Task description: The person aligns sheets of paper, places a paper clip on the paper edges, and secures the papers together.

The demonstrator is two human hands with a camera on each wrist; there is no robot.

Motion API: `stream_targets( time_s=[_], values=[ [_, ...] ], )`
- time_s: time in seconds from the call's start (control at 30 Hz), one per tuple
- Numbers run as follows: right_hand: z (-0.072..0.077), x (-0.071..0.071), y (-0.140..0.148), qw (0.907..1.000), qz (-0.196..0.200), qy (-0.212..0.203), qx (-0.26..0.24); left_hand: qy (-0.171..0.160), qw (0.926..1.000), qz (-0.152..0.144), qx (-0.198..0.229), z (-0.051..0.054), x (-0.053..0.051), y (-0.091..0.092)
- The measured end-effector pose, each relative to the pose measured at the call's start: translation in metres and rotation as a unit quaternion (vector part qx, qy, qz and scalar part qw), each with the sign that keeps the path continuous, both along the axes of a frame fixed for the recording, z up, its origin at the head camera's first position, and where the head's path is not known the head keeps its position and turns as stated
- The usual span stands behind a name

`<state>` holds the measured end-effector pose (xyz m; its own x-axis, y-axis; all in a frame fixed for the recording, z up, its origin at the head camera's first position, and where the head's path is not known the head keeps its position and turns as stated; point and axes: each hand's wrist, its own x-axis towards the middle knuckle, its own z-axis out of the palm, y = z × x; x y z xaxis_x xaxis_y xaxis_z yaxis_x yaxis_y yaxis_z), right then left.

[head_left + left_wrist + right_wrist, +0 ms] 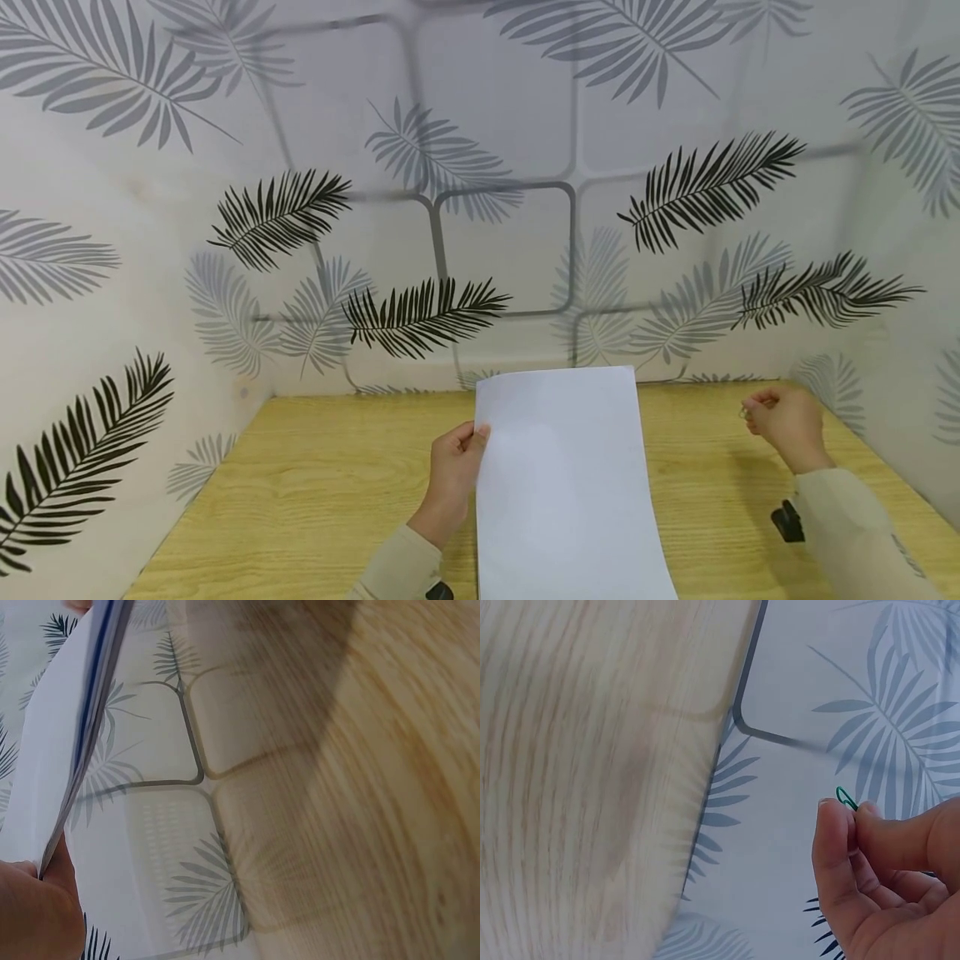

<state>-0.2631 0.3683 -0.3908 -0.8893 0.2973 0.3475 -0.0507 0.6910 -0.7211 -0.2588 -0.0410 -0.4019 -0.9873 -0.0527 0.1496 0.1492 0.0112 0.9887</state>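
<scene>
A stack of white paper sheets [562, 483] stands tilted up in the middle of the head view, its front page blank. My left hand [456, 475] grips its left edge, thumb in front and fingers behind. Seen edge-on in the left wrist view, the stack [86, 720] shows several layers with a blue strip among them. Off to the right, apart from the paper, my right hand [787, 423] is raised above the table. Between its thumb and forefinger it pinches a small green paper clip [845, 798]; only the clip's looped end shows.
The wood-grain table [337, 483] lies under both hands. Walls covered in leaf-patterned sheeting [510, 250] close in the back and both sides. A small black device [787, 522] is on the right wrist, and another [439, 591] is on the left.
</scene>
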Motion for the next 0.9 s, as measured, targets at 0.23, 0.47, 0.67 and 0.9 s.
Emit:
stream_targets(
  time_s=[0.23,0.47,0.67,0.9],
  values=[
    [0.006,0.002,-0.007,0.9997,-0.005,0.015,0.019,-0.006,1.0000,0.003,0.001,0.000,0.000,0.002],
    [0.012,0.002,-0.016,0.9990,-0.011,0.040,0.015,-0.014,0.9999,0.007,-0.005,-0.001,0.000,0.002],
    [0.012,0.003,-0.021,0.9988,-0.018,0.044,0.011,-0.008,1.0000,-0.003,0.005,-0.001,0.001,0.001],
    [0.016,0.003,-0.026,0.9972,-0.024,0.069,0.016,-0.006,0.9999,-0.009,0.003,0.000,0.002,0.002]
  ],
)
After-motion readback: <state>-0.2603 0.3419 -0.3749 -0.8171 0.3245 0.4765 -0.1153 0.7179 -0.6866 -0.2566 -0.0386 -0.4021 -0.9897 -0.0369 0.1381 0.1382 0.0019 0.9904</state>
